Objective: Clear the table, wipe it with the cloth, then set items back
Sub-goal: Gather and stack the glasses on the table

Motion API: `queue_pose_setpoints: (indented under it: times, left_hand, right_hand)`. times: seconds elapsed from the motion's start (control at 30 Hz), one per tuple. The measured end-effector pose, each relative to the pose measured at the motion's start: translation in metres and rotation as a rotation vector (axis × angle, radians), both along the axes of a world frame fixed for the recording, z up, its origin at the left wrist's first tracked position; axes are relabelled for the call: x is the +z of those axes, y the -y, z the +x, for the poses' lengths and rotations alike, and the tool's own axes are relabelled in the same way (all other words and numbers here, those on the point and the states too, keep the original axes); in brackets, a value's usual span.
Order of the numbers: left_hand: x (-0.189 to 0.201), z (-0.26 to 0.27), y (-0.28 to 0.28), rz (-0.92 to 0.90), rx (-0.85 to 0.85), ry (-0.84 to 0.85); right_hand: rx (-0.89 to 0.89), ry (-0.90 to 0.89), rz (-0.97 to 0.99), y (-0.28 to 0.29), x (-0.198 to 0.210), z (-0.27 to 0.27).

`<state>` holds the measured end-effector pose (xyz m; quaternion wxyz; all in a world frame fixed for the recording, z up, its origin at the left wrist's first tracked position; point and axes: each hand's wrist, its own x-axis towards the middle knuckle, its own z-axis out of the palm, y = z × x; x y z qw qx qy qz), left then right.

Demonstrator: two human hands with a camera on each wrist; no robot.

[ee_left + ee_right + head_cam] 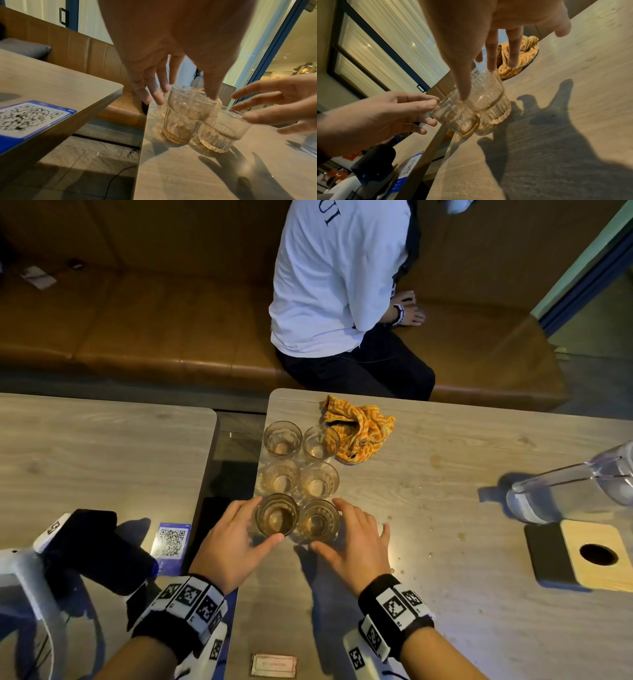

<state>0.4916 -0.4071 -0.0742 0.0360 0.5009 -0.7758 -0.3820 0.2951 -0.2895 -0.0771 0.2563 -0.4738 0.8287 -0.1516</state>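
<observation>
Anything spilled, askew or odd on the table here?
Yes. Droplets and faint stains speckle the table right of the six glasses. The orange cloth lies crumpled behind them, and a clear pitcher leans at the right edge.

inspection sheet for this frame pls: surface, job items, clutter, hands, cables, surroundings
Surface: wooden table, droplets and stains right of the glasses.
Job's things: six glasses in two columns at the table's left edge; orange cloth crumpled beside the far pair.
Clutter: clear jug at right; wooden coaster block; small card at the near edge; QR card on the neighbouring table.
Hands: left hand curls round the near-left glass; right hand is spread around the near-right glass, grip not closed.
Cables: thin black cable on the floor between the tables.
Surroundings: brown bench with a seated person; glass door at right.
</observation>
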Motion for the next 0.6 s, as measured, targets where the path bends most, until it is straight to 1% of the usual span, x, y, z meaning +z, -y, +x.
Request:
queue_pose_setpoints:
  times: [0.07, 0.13, 0.17, 0.27, 0.33, 0.43, 0.6]
  left_hand:
    - [0.004, -0.003, 0.012, 0.022, 0.062, -0.059]
    - [0.007, -0.014, 0.036, 0.063, 0.134, -0.119]
    - [0.009, -0.022, 0.05, 0.083, 0.148, -0.138]
    - [0.01, -0.051, 0.089, 0.129, 0.124, -0.153]
    - [0.007, -0.064, 0.104, 0.182, 0.105, -0.123]
    - [0.001, -0.071, 0.11, 0.209, 0.063, -0.096]
    - [-0.002, -0.066, 0.105, 0.218, 0.022, -0.091]
  right_hand:
    - [-0.021, 0.037, -0.128, 0.003, 0.003, -0.006]
    - [-0.067, 0.128, -0.28, 0.017, 0.005, -0.019]
    - [-0.072, 0.165, -0.307, 0.028, 0.005, -0.027]
    - [0.017, 0.187, -0.242, 0.068, 0.005, -0.049]
    - [0.076, 0.199, -0.189, 0.086, -0.001, -0.059]
    - [0.111, 0.215, -0.135, 0.095, -0.009, -0.065]
    - [0.112, 0.186, -0.141, 0.091, -0.009, -0.062]
